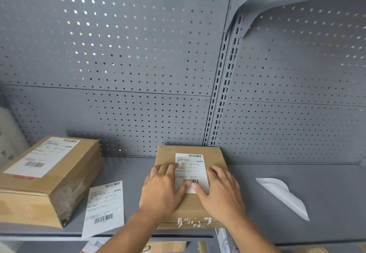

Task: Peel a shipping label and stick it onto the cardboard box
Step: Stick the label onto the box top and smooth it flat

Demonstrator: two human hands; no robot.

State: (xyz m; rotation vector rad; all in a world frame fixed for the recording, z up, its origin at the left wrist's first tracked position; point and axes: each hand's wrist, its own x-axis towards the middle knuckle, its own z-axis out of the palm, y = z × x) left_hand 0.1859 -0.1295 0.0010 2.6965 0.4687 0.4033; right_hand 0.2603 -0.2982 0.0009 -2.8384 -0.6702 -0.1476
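A brown cardboard box [213,158] lies flat on the grey shelf, in the middle. A white shipping label [191,168] with barcodes lies flat on its top. My left hand [161,190] rests flat on the box left of the label, fingertips on the label's left edge and thumb on its lower part. My right hand [221,191] lies flat on the right side, thumb on the label's lower edge. Both hands hold nothing.
A larger cardboard box [59,175] with its own label stands at the left. Another shipping label sheet [105,207] lies on the shelf [297,231] between the boxes. A curled white backing paper [283,195] lies at the right. A perforated grey back panel [138,74] rises behind.
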